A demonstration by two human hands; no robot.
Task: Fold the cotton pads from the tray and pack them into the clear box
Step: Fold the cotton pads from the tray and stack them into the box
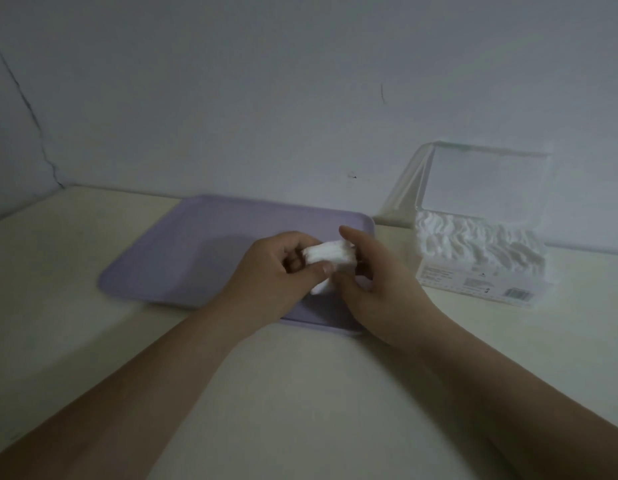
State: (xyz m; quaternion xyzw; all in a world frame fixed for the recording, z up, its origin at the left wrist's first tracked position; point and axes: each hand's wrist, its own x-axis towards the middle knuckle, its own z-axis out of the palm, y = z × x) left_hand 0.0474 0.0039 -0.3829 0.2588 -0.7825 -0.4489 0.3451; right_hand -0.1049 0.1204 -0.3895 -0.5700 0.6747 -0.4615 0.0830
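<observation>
A white cotton pad [330, 255] is held between both hands above the right part of the lilac tray [182, 251]. My left hand [278, 271] pinches its left end between thumb and fingers. My right hand [376, 271] grips the right end, fingers curled round it. A bit of white pad [319, 288] shows below the left thumb, whether a separate pad I cannot tell. The clear box [480, 258] stands to the right, packed with several folded white pads, its lid [480, 181] raised against the wall.
The cream table [300, 393] runs up to a grey wall [266, 98] behind the tray and box. The left part of the tray holds nothing visible. The box stands close to the tray's right edge.
</observation>
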